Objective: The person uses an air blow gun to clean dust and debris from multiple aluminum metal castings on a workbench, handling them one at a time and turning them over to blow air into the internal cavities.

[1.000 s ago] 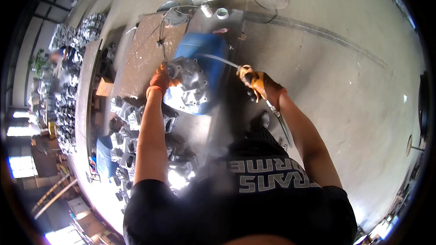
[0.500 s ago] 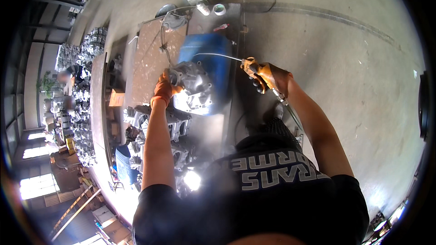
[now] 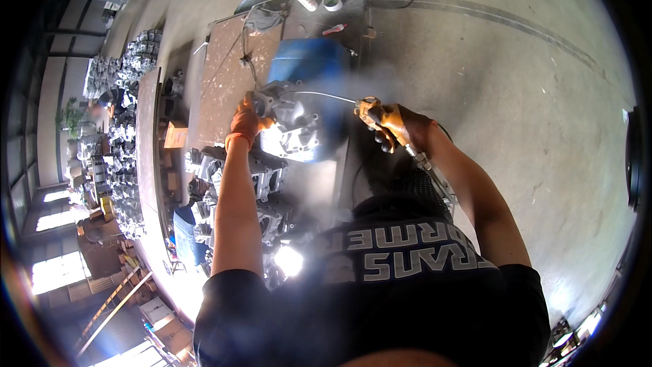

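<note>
We've got our left hand (image 3: pixel 246 122) gripping the metal casting (image 3: pixel 296 122) at its 9 o'clock atop the blue support (image 3: pixel 309 58), right hand (image 3: pixel 390 122) round the long-nozzled blow gun (image 3: pixel 329 96) at 3, so if our left slackens, it could skid.

Open room over the floor (image 3: pixel 543 129), right of the metal casting (image 3: pixel 292 119)
A thin tube (image 3: pixel 329 95) crosses its right side, a cable (image 3: pixel 246 62) lies beyond it, metal parts (image 3: pixel 269 180) crowd its near side.
</note>
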### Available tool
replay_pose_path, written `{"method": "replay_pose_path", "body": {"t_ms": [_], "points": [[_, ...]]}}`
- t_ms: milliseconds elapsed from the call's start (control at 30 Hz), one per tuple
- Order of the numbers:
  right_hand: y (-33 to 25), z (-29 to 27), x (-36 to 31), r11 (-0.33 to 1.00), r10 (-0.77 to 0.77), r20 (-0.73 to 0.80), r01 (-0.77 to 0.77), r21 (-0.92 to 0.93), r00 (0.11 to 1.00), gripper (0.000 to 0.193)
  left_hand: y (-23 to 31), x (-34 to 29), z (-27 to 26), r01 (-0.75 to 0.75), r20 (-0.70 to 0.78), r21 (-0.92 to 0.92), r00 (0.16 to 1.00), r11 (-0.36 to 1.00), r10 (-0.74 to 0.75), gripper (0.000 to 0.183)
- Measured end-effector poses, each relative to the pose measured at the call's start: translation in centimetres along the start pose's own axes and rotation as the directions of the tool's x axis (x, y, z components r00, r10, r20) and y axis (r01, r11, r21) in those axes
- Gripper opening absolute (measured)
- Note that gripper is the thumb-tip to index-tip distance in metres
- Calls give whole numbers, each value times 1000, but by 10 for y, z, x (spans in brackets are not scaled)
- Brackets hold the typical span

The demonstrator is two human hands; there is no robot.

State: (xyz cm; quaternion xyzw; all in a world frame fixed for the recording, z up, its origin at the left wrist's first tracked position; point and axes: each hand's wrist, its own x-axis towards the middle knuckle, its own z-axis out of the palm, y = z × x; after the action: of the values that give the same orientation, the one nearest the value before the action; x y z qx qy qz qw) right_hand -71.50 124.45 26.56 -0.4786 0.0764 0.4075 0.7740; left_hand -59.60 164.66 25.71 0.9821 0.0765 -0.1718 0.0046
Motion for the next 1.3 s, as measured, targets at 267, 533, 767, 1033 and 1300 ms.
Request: {"method": "replay_pose_path", "body": {"t_ms": [267, 533, 767, 1033, 1300], "points": [[0, -22, -5, 998, -68, -53, 68, -4, 996, 36, 4, 1, -1, 20, -8, -5, 1000, 1000, -20, 113], [0, -20, 1, 998, -62, -57, 63, 5, 996, 36, 7, -7, -3, -14, -14, -36, 1000, 999, 13, 109], [-6, 15, -6, 999, -41, 4, 41, 0, 999, 38, -8, -1, 3, -17, -5, -28, 1000, 999, 17, 112], [-17, 28, 1, 797, -384, -9, 326, -507, 923, 36, -6, 2, 7, -39, -1, 17, 999, 999, 39, 117], [26, 10, 22, 650, -436, -214, 141, -746, 874, 39, 1, -4, -2, -32, 9, -14, 999, 999, 32, 109]]}}
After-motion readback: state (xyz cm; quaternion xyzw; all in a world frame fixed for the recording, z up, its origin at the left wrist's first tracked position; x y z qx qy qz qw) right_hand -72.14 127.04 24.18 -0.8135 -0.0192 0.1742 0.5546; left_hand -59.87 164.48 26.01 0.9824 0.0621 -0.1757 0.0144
